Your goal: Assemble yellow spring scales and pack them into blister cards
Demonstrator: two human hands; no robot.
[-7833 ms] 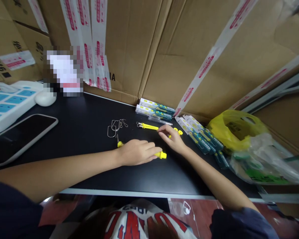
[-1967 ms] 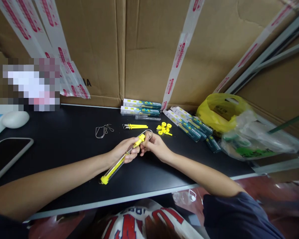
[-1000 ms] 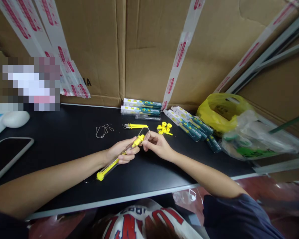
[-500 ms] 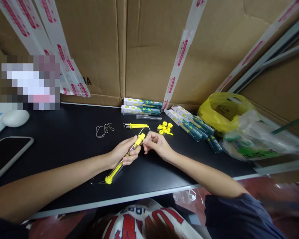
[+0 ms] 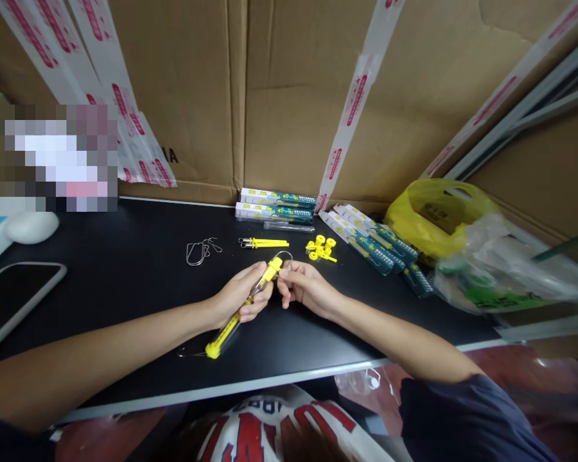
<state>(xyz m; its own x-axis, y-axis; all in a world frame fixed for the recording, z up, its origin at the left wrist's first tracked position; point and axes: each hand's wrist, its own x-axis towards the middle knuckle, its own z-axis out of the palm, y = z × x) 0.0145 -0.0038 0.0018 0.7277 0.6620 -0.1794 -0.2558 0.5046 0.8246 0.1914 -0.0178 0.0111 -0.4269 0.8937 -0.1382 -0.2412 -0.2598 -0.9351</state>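
Over the black table, left hand gripping yellow-capped clear tube, right hand pinching its wire hook

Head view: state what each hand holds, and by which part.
Left hand grips the clear tube by its upper half, below the yellow cap. Right hand is at the metal hook; whether it pinches cannot be told.

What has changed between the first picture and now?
The left hand has turned the yellow-capped spring scale from nearly level to slanting up rightward. The right hand has moved from beside the yellow rods toward the person, taking hold of the curved wire now arching over the scale's upper end. The rods, printed boxes and yellow bag stayed put.
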